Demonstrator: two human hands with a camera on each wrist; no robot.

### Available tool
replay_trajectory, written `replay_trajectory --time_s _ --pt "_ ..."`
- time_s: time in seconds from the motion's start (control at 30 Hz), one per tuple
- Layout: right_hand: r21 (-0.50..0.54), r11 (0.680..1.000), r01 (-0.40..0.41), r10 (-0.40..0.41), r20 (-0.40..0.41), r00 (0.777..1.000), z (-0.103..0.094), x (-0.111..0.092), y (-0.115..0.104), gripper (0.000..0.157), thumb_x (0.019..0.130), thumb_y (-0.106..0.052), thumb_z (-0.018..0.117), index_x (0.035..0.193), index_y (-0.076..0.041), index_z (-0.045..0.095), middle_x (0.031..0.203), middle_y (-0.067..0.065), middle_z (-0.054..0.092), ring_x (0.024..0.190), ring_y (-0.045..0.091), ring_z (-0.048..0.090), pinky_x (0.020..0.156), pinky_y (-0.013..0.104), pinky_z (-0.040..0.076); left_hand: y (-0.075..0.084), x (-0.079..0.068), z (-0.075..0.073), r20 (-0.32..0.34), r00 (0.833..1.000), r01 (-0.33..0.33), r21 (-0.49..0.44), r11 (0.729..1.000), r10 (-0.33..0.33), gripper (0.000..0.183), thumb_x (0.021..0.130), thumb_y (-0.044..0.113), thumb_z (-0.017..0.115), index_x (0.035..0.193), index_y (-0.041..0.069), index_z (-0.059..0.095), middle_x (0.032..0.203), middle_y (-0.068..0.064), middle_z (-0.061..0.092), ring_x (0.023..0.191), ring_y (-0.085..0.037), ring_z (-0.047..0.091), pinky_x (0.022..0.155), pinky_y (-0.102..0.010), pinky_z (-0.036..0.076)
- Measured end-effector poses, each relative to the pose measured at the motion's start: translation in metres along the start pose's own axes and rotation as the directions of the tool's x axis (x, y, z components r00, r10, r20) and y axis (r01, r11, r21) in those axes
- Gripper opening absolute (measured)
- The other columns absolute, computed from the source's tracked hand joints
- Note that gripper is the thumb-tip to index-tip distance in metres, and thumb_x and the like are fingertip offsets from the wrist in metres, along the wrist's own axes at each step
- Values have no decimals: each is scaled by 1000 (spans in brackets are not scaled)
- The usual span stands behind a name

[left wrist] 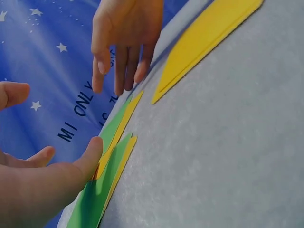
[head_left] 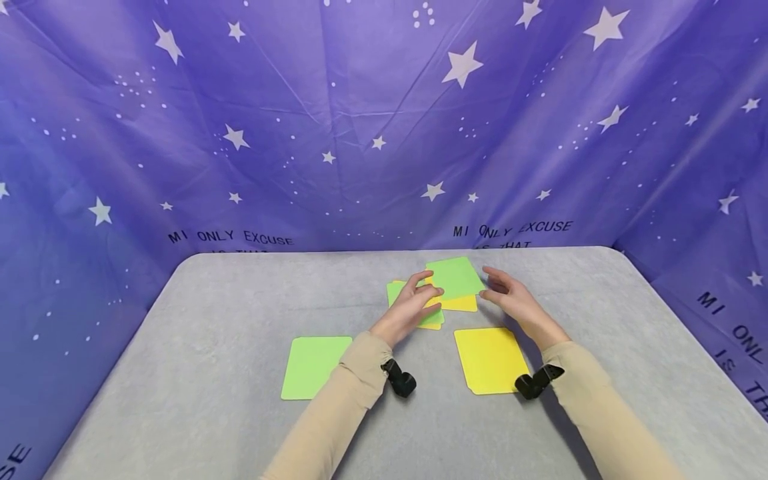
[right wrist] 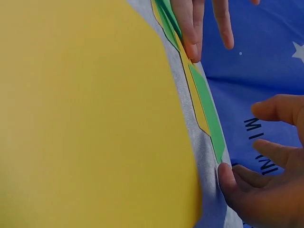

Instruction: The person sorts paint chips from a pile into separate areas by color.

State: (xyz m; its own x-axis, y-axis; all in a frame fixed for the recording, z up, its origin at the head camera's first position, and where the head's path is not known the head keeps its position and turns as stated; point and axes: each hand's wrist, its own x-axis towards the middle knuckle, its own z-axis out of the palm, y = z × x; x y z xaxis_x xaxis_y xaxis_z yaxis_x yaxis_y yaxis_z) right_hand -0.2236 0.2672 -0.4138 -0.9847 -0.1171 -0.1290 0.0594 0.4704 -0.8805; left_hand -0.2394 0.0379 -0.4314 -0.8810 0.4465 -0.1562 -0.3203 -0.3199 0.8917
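At the far middle of the table, a green card (head_left: 454, 277) lies skewed over a yellow card (head_left: 462, 305). Overlapping them on the left is another green card (head_left: 393, 292), with a yellow edge (head_left: 431, 327) showing from under it. My left hand (head_left: 413, 308) is over these cards, its fingers loosely bent and spread; in the left wrist view the thumb (left wrist: 91, 156) is right at the cards. On the other side, my right hand (head_left: 517, 301) has its fingers apart, and its thumb tip (right wrist: 227, 175) is right at the upper green card's corner.
A green square card (head_left: 315, 363) lies at the front left, partly behind the left sleeve. A yellow stack of cards (head_left: 491, 360) lies nearer me on the right. Both wrists carry black cameras. A purple star-patterned curtain (head_left: 360, 100) hangs behind the grey table (head_left: 210, 313).
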Motion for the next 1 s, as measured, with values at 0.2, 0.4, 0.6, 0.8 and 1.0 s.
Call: replay_trajectory --time_s 0.2,0.4,0.6,0.8,1.0 --pt "43 999 -3 2 19 1000 2 7 2 72 96 -11 56 154 -3 14 152 32 16 138 46 19 109 60 22 3 2 2 6 1000 12 -50 999 -12 65 91 4 54 150 4 25 146 -24 26 134 -33 34 106 -39 37" --pt "129 992 3 -9 46 999 3 7 2 80 95 -9 56 155 -6 4 152 33 14 139 45 19 109 57 25 4 4 3 -23 999 24 -113 993 -27 65 91 1 54 149 4 27 141 -22 30 136 -35 30 105 -37 39" --pt "294 956 -19 -6 87 996 1 2 3 82 95 -7 54 155 -8 -2 153 32 9 138 44 21 110 53 27 3 4 1 -33 999 16 -147 989 -21 63 91 -2 53 149 2 28 143 -23 28 134 -35 31 104 -37 41" --pt "403 914 -57 4 129 992 -1 -5 4 78 97 -8 49 155 -8 -3 154 31 9 139 41 20 111 49 26 3 0 -4 -52 998 19 -152 988 -28 60 91 -2 53 148 3 31 148 -23 24 133 -34 32 102 -37 42" --pt "428 899 -93 42 127 991 -2 -7 7 75 98 -8 50 156 -8 2 155 27 14 133 31 34 104 35 38 3 -4 -9 -68 997 17 -122 992 -25 56 90 -2 54 143 1 37 143 -23 29 129 -35 37 101 -38 43"
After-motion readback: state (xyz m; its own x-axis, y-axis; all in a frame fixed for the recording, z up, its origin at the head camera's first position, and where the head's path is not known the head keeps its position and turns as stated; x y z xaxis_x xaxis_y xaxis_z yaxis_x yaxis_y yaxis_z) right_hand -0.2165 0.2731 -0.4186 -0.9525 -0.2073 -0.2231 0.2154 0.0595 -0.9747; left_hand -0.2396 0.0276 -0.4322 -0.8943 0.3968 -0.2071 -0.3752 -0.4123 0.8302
